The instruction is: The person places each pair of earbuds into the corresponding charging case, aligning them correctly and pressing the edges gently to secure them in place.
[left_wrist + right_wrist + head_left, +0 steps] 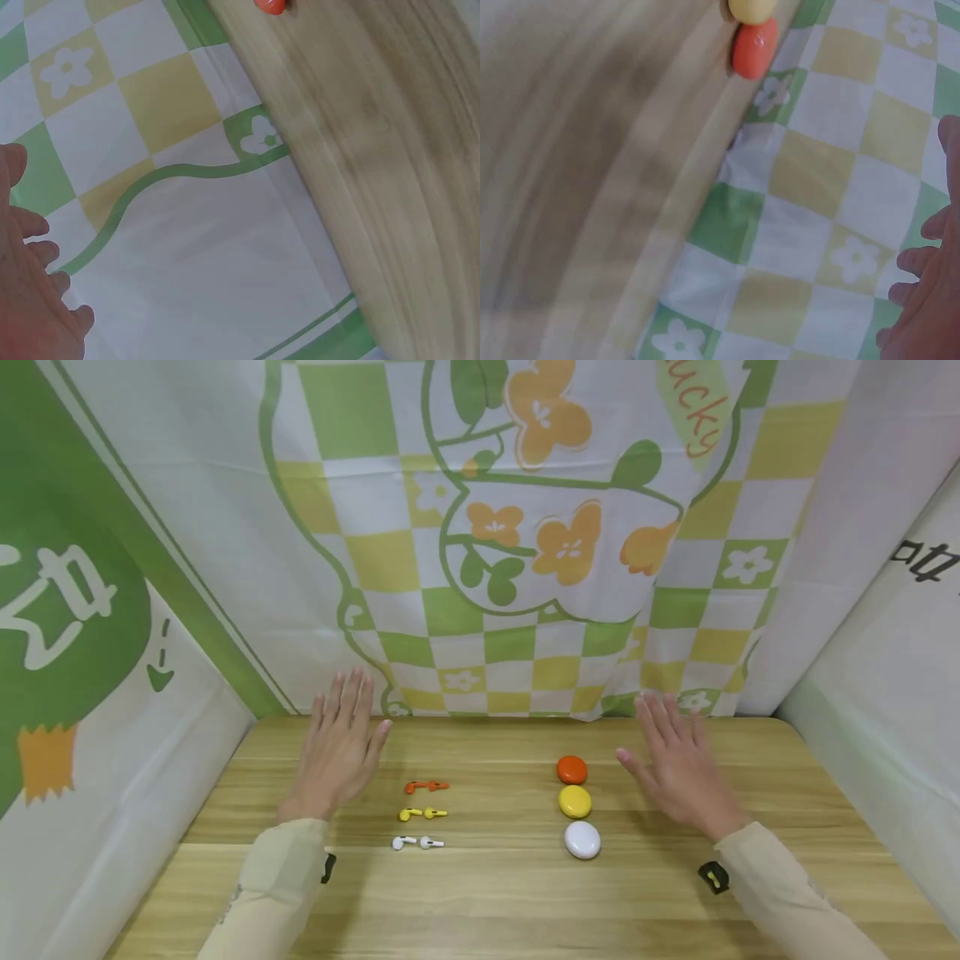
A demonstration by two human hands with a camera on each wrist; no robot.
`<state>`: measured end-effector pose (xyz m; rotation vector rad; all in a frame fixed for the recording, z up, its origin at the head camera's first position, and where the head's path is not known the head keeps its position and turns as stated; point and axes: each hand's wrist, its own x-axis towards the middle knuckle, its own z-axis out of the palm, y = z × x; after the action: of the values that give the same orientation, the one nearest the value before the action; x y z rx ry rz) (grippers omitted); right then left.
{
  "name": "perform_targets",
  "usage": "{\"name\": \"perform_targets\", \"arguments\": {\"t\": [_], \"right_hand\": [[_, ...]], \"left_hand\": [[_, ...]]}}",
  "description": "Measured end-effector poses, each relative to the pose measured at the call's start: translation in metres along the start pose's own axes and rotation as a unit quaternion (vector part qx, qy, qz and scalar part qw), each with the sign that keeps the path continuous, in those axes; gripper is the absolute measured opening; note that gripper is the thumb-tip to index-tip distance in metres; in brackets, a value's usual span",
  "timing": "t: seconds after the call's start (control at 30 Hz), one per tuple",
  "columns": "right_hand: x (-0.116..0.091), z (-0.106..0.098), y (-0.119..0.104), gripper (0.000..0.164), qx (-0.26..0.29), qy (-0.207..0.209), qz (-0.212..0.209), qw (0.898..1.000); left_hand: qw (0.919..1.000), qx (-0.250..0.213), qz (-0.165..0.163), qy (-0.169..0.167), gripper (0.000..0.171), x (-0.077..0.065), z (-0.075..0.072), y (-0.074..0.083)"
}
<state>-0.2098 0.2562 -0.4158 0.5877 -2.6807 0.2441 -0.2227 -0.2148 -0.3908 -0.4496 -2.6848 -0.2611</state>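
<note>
My left hand [337, 756] is held out flat with its fingers spread a little, left of the earbuds and holding nothing. My right hand [682, 768] is likewise outstretched and holds nothing, to the right of the round cases. Between the hands lie a pair of orange earbuds [417, 787], a pair of yellow earbuds [411, 814] and a pair of white earbuds [405, 842]. Toward the right, a glossy orange case [572, 769], a yellow case [575, 802] and a white case [582, 840] form a column. In the right wrist view the orange case [754, 49] touches or overlaps the yellow one.
Everything lies on a wood-grain table [495, 902]. A checked, flower-printed cloth [525, 652] hangs behind its back edge. Printed cloth walls stand at left [180, 760] and right [885, 693]. A small black wrist device [713, 877] sits by the right sleeve.
</note>
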Motion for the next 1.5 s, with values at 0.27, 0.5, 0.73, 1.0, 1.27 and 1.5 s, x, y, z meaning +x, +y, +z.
{"name": "perform_targets", "arguments": {"t": [0.27,0.5,0.73,1.0,1.27,1.5], "right_hand": [[-0.011,0.009,-0.010,0.074,0.052,-0.008,-0.010,0.999],[-0.021,0.014,-0.022,0.065,0.115,-0.035,0.021,0.993],[-0.032,0.020,-0.033,0.050,0.140,-0.048,0.023,0.989],[-0.043,0.030,-0.046,0.048,0.161,-0.060,0.022,0.985],[-0.045,0.037,-0.057,0.060,0.156,-0.108,0.060,0.980],[-0.047,0.043,-0.060,0.055,0.149,-0.108,0.051,0.982]], "left_hand": [[0.9993,-0.039,-0.003,0.001,0.065,-0.006,0.008,0.001],[0.9969,-0.070,0.000,0.037,0.060,-0.010,0.017,0.004],[0.9946,-0.100,-0.012,0.024,0.056,-0.013,0.021,0.012],[0.9919,-0.124,-0.024,-0.010,0.057,-0.017,0.023,0.024],[0.9889,-0.147,-0.017,-0.011,0.054,-0.018,0.030,0.038],[0.9834,-0.178,-0.017,-0.028,0.053,-0.019,0.036,0.055]]}}
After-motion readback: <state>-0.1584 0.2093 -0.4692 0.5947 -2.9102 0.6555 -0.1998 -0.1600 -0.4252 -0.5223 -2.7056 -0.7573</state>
